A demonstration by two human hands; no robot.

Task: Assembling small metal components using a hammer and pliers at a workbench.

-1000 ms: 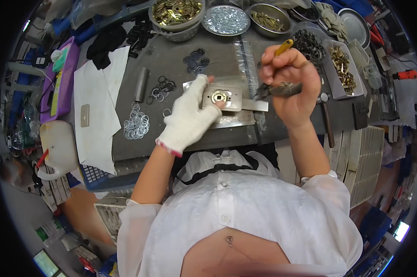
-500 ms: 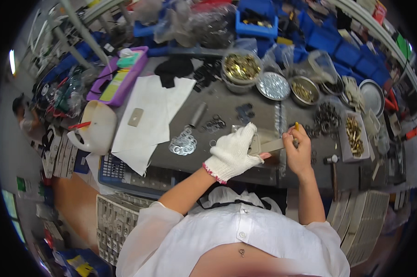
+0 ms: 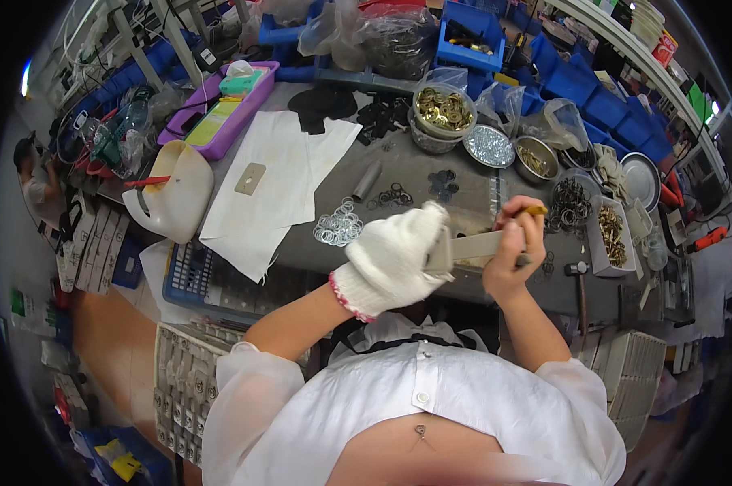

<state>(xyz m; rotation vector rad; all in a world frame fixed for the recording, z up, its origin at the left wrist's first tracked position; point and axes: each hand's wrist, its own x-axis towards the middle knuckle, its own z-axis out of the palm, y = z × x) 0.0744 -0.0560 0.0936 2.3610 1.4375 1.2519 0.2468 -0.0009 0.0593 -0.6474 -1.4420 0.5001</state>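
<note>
Our left hand [image 3: 394, 259] and right hand [image 3: 512, 257] are both closed. At frame centre, the strip [image 3: 477, 246] runs almost level between them — from the plate [image 3: 440, 252], clamped in the left, to the right hand, which clasps a tool [image 3: 535, 211].

Left hand [image 3: 390, 259] white-gloved, back toward camera, curled in a grip; right hand [image 3: 512, 257] bare, also curled tight, just beside it, not touching. Left forearm [image 3: 294, 321] angles inward, right forearm [image 3: 533, 330] steeper, both leaning toward midline
</note>
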